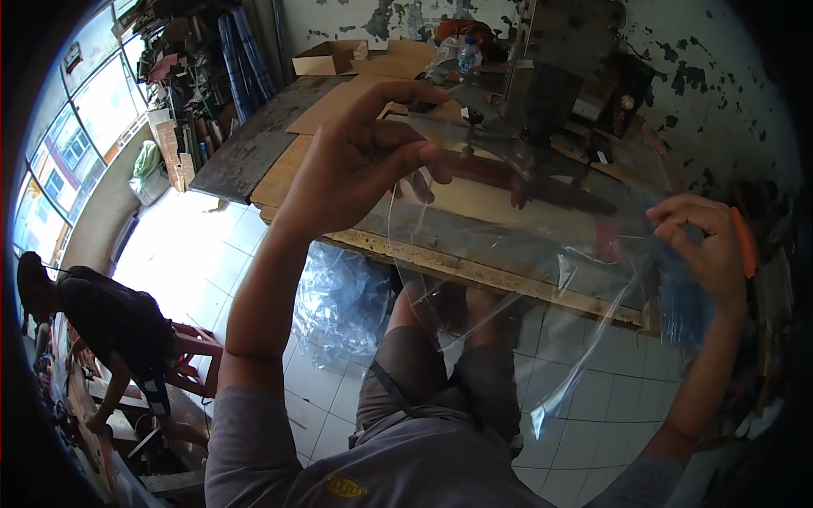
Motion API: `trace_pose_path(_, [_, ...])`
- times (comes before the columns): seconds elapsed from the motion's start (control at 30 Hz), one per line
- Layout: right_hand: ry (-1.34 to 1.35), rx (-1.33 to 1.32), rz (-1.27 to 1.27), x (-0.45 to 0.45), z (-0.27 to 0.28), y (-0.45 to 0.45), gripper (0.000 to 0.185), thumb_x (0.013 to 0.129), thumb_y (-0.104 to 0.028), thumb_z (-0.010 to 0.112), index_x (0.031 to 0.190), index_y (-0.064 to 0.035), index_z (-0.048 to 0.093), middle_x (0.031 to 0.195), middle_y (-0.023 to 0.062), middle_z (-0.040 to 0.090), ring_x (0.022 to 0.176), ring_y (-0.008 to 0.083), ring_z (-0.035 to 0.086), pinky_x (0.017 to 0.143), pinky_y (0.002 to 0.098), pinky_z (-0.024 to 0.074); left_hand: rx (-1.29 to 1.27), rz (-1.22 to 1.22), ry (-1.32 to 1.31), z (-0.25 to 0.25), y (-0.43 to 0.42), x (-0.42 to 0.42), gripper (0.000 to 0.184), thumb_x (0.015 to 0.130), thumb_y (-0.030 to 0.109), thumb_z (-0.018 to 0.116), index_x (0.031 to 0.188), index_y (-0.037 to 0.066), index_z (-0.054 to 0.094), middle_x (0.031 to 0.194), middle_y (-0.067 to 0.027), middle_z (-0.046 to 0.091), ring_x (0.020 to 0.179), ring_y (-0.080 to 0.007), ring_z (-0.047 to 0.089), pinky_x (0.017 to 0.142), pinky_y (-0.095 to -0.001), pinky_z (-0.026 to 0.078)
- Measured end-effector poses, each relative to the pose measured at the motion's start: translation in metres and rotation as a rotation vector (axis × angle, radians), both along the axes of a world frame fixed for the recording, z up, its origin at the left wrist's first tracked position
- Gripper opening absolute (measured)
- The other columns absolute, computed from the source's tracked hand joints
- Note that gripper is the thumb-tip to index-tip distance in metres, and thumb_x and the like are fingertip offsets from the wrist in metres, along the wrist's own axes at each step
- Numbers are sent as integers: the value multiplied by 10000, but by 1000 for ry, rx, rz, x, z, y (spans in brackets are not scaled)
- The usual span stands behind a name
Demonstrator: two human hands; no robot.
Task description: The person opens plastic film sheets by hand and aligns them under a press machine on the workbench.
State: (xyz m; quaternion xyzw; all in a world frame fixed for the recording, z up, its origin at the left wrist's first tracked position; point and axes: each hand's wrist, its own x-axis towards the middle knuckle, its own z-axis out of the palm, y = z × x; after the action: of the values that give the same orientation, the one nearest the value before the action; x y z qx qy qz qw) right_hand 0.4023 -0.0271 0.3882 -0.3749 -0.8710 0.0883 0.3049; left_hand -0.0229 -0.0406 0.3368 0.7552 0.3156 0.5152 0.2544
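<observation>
A clear plastic sheet (508, 245), thin and creased, is stretched between my two hands above the front of the worktable. My left hand (368, 157) is raised and pinches its upper left part between thumb and fingers. On the other side, my right hand (703, 245) has its fingers closed on the sheet's right edge. A folded corner of the plastic hangs down over the floor to the right of my legs. Through the sheet I see a machine (555, 63) with a dark metal column and a reddish bar over the table.
The wooden worktable (279, 199) carries cardboard, an open box (326, 61) and a water bottle (468, 55). A heap of clear plastic (339, 296) lies on the tiles beneath. Another person (118, 322) bends over at the left. Bluish plastic (684, 309) hangs below my right hand.
</observation>
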Motion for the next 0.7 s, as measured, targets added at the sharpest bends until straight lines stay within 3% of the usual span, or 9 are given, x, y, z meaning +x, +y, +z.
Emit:
trace_pose_path(0.17, [11, -119, -35, 3, 1, 10, 119, 821, -63, 748, 779, 45, 720, 870, 117, 760, 846, 169, 718, 826, 313, 537, 46, -55, 36, -8, 10, -2, 421, 1003, 20, 660, 1390, -25, 501, 910, -149, 779, 859, -169, 764, 682, -267, 577])
trace_pose_path(0.3, [79, -181, -22, 0, 7, 7, 128, 826, -83, 773, 767, 22, 730, 847, 96, 758, 819, 138, 705, 804, 291, 531, -121, -4, -13, -5, -1, -4, 373, 1005, 11, 649, 1350, -41, 518, 888, -152, 769, 826, -190, 763, 676, -269, 589])
trace_pose_path(0.33, [106, -173, 1, -1, 7, 6, 128, 830, -85, 780, 765, 15, 732, 841, 89, 757, 807, 128, 697, 794, 284, 528, -75, -15, -66, -15, 4, -7, 371, 1018, 86, 669, 1362, 27, 544, 904, -112, 787, 761, -128, 748, 611, -224, 501])
trace_pose_path(0.47, [160, -137, 6, -8, 7, 0, 123, 842, -91, 806, 772, -11, 743, 806, 57, 751, 751, 95, 658, 760, 277, 514, -30, 26, -75, -25, 6, -16, 367, 989, 25, 682, 1330, -12, 549, 904, -140, 775, 768, -159, 754, 644, -248, 559])
trace_pose_path(0.7, [189, -108, -2, -21, 8, -10, 152, 891, -97, 810, 804, -18, 713, 757, 40, 734, 674, 50, 643, 611, 218, 498, -65, 138, -99, -35, 1, -28, 420, 957, 58, 732, 1325, -13, 543, 851, -107, 751, 740, -147, 732, 637, -247, 552])
